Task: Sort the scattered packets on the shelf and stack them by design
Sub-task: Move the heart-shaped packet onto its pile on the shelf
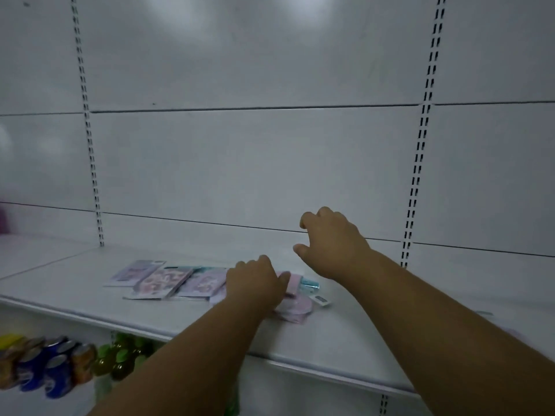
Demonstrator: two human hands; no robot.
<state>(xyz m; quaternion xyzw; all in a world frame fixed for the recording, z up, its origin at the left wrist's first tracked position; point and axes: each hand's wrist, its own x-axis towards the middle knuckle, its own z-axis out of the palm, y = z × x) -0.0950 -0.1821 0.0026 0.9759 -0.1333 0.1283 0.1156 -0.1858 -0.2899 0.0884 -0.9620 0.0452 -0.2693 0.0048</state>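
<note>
- My left hand (254, 283) lies palm down on the pink packets (295, 306) at the right end of the row, fingers flat and close together, pressing rather than pinching.
- My right hand (330, 241) hangs above the shelf (360, 334), just behind those packets, fingers loosely curled and apart, holding nothing.
- The other packets (163, 280) lie flat in an overlapping row to the left of my left hand, lilac and pink designs, near the middle of the shelf.
- Cans (45, 364) and green bottles (120, 355) stand on the level below.
</note>
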